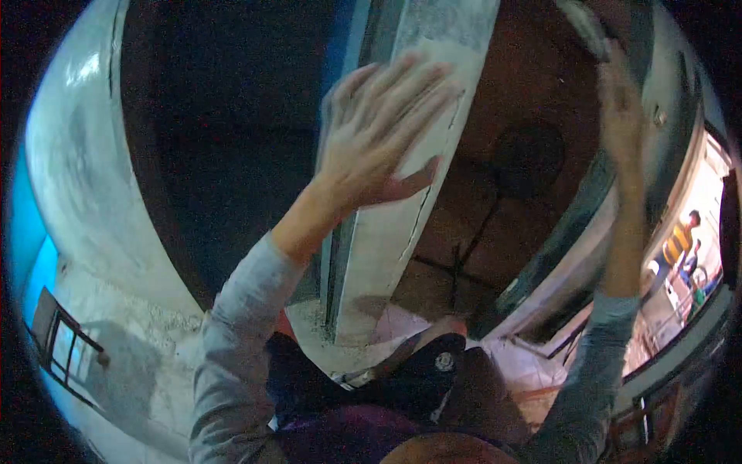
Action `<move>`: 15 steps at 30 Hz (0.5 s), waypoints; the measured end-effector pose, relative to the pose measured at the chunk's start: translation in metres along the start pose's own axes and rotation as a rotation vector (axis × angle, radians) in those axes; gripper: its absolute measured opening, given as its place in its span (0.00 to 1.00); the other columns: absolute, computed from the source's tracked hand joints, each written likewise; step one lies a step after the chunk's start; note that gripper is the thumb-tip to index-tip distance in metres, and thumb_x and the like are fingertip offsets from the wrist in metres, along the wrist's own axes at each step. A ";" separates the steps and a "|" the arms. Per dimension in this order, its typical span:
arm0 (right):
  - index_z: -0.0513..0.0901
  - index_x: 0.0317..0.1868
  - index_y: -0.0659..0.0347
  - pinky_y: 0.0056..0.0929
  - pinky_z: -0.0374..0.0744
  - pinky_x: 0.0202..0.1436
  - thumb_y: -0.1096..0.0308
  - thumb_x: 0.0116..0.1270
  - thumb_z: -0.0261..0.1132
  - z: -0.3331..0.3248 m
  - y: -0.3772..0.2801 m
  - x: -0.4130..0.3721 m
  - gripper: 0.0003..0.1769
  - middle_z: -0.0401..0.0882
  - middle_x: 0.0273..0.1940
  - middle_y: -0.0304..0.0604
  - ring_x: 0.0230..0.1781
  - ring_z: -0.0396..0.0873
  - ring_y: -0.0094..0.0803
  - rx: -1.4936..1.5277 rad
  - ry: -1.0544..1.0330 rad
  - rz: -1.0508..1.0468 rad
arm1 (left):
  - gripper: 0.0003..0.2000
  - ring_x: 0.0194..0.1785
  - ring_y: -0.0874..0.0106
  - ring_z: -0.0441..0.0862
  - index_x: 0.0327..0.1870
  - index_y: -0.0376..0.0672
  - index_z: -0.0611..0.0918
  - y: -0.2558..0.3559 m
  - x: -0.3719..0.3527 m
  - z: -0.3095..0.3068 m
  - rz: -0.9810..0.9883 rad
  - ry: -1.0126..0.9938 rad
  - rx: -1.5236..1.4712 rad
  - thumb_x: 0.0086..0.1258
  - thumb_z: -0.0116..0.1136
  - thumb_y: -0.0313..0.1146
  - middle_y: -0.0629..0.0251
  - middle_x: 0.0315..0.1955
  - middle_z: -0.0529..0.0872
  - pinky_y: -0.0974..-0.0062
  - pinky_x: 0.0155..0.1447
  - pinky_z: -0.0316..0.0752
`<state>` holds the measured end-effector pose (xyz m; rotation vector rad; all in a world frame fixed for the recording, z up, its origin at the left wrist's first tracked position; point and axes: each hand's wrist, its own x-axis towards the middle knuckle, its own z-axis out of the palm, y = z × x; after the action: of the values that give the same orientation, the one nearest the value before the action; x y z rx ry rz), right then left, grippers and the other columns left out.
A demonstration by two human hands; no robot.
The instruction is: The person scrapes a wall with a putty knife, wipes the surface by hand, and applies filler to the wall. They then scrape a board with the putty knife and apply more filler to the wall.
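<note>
My left hand (386,127) is raised with the palm turned away and the fingers spread. It is smeared by motion and overlaps a white pillar (386,267) that runs between two dark openings. Nothing shows in its fingers. Up on the right, my right hand (624,116) is seen nearly edge-on, with blurred fingers pointing upward beside a pale frame. A pale, curved, elongated thing (583,27) is right at its fingertips; I cannot tell whether the hand grips it.
A round-topped stand fan (529,158) stands in the right dark opening. White walls curve around on the left, with a dark-framed piece (66,344) at lower left. Through a bright opening at right, a person in a yellow striped top (678,242) appears beside others.
</note>
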<state>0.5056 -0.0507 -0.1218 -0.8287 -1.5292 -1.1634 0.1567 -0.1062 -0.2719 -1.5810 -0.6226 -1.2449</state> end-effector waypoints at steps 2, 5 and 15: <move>0.76 0.60 0.59 0.42 0.75 0.57 0.60 0.73 0.53 0.020 -0.082 -0.006 0.20 0.79 0.54 0.58 0.54 0.77 0.55 0.431 -0.173 0.127 | 0.35 0.73 0.62 0.59 0.68 0.48 0.67 0.002 0.051 0.045 0.084 0.009 -0.071 0.56 0.65 0.41 0.63 0.70 0.65 0.54 0.72 0.53; 0.81 0.46 0.66 0.49 0.75 0.53 0.69 0.61 0.61 0.076 -0.107 -0.023 0.13 0.81 0.44 0.60 0.49 0.78 0.57 0.332 -0.196 0.165 | 0.33 0.73 0.64 0.60 0.66 0.48 0.69 -0.013 0.091 0.099 0.150 0.003 -0.077 0.55 0.63 0.36 0.63 0.68 0.66 0.59 0.72 0.56; 0.81 0.37 0.66 0.47 0.78 0.42 0.67 0.59 0.65 0.113 -0.154 0.011 0.11 0.82 0.35 0.58 0.39 0.81 0.55 0.439 -0.150 0.265 | 0.13 0.41 0.50 0.80 0.36 0.40 0.78 -0.080 0.118 0.178 0.088 0.073 -0.408 0.47 0.61 0.28 0.56 0.35 0.81 0.62 0.43 0.75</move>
<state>0.3273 0.0093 -0.1559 -0.7983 -1.6566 -0.5525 0.2037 0.0656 -0.1296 -1.8618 -0.2564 -1.4177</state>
